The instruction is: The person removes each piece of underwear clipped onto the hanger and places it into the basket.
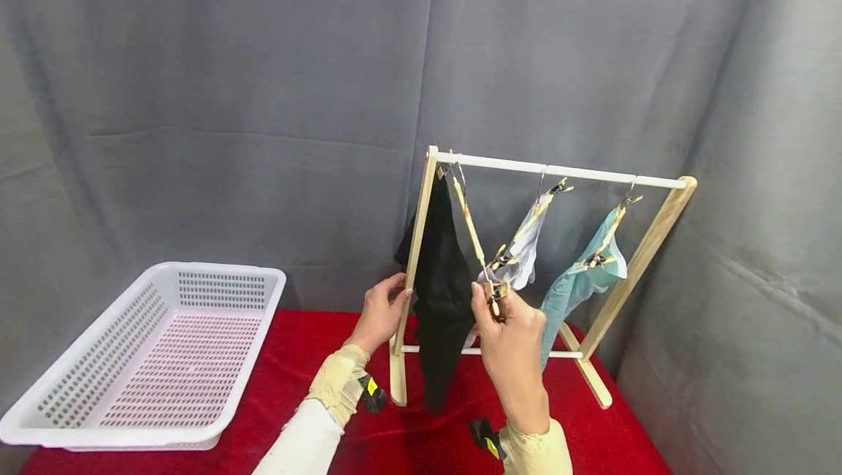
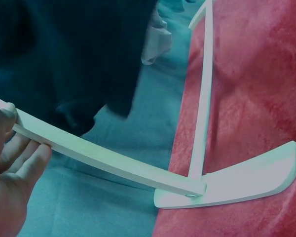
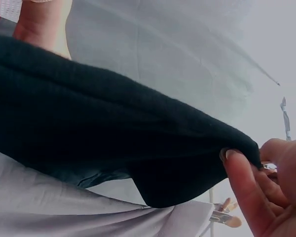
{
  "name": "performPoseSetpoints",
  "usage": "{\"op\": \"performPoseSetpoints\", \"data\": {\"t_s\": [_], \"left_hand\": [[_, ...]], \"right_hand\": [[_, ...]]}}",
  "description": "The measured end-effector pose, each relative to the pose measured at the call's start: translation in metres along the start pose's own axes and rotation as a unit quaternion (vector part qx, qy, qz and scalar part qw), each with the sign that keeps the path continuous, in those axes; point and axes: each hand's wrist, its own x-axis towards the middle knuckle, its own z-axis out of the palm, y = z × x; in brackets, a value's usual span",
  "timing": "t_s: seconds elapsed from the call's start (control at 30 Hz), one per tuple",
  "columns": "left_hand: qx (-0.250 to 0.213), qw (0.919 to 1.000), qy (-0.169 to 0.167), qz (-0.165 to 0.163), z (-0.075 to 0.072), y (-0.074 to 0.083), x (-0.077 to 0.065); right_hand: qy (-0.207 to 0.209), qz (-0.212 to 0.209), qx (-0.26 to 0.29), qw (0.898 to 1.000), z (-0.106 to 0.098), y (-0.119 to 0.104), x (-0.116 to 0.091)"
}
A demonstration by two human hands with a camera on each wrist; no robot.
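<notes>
A small wooden rack [image 1: 421, 234] with a white top rail carries several clip hangers. My left hand [image 1: 381, 312] grips its left upright, thumb on one side and fingers on the other, as the left wrist view also shows. Just right of that upright, a black garment [image 1: 444, 285] hangs down from a hanger [image 1: 468, 221] that slants toward me. At the hanger's near end my right hand [image 1: 511, 332] pinches the clip [image 1: 498, 291]. In the right wrist view, its fingers also hold the edge of the black garment [image 3: 113, 123] there. How the clip bites the cloth is hidden.
Farther right on the rail hang a pale grey garment [image 1: 528, 245] and a teal garment [image 1: 572, 292], each on a clip hanger. A white perforated basket [image 1: 253, 365] stands at the left on the red cloth [image 1: 368, 438]. Grey curtains [image 1: 296, 95] close off the back and right side.
</notes>
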Motion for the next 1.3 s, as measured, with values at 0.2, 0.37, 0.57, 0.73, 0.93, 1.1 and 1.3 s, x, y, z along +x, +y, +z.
{"op": "performPoseSetpoints", "data": {"t_s": [0.2, 0.37, 0.57, 0.73, 0.93, 1.1, 1.3], "left_hand": [[0.011, 0.9999, -0.006, -0.004, -0.006, -0.001, 0.001], [0.025, 0.9996, -0.001, -0.01, -0.013, -0.003, 0.001], [0.036, 0.9992, -0.007, -0.018, -0.015, -0.004, 0.003], [0.039, 0.999, -0.003, -0.021, -0.015, -0.001, 0.003], [0.05, 0.9987, -0.006, -0.012, -0.01, -0.003, 0.003], [0.054, 0.9984, -0.018, -0.002, -0.005, -0.002, 0.003], [0.054, 0.9983, -0.018, -0.005, -0.005, 0.0, 0.001]], "right_hand": [[-0.018, 0.001, -0.005, 1.0, -0.021, 0.006, -0.018], [-0.034, 0.015, -0.027, 0.999, -0.035, 0.014, -0.032], [-0.061, 0.063, -0.04, 0.995, -0.054, 0.025, -0.039], [-0.081, 0.099, -0.046, 0.991, -0.071, 0.034, -0.033], [-0.083, 0.1, -0.038, 0.991, -0.093, 0.047, -0.027], [-0.078, 0.104, -0.041, 0.991, -0.117, 0.059, -0.032], [-0.109, 0.106, -0.048, 0.987, -0.135, 0.07, -0.041]]}}
